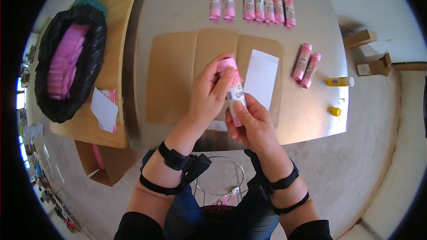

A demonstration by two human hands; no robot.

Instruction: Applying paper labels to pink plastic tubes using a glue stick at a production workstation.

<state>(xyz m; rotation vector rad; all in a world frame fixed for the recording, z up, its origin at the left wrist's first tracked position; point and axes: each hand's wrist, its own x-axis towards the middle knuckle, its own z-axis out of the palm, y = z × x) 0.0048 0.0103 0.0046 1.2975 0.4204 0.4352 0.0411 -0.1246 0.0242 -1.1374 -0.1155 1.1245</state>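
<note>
Above the cardboard sheet (pixel 171 78), both of my hands hold one pink plastic-bag roll (pixel 236 90) with a printed paper label around it. My left hand (pixel 207 89) grips its upper end, the thumb pressed on the front. Around the lower end are the fingers of my right hand (pixel 255 122), with the thumb lying on the label. A stack of white paper slips (pixel 262 76) rests on the cardboard just right of the roll. Two more labelled rolls (pixel 307 64) lie to the right, side by side.
Several labelled pink rolls (pixel 268 6) line the far side of the metal table (pixel 178 6). A yellow glue stick (pixel 339 82) and a yellow cap (pixel 336 111) are near its right edge. At left, a black bag (pixel 100 40) holds pink rolls beside white paper (pixel 103 109).
</note>
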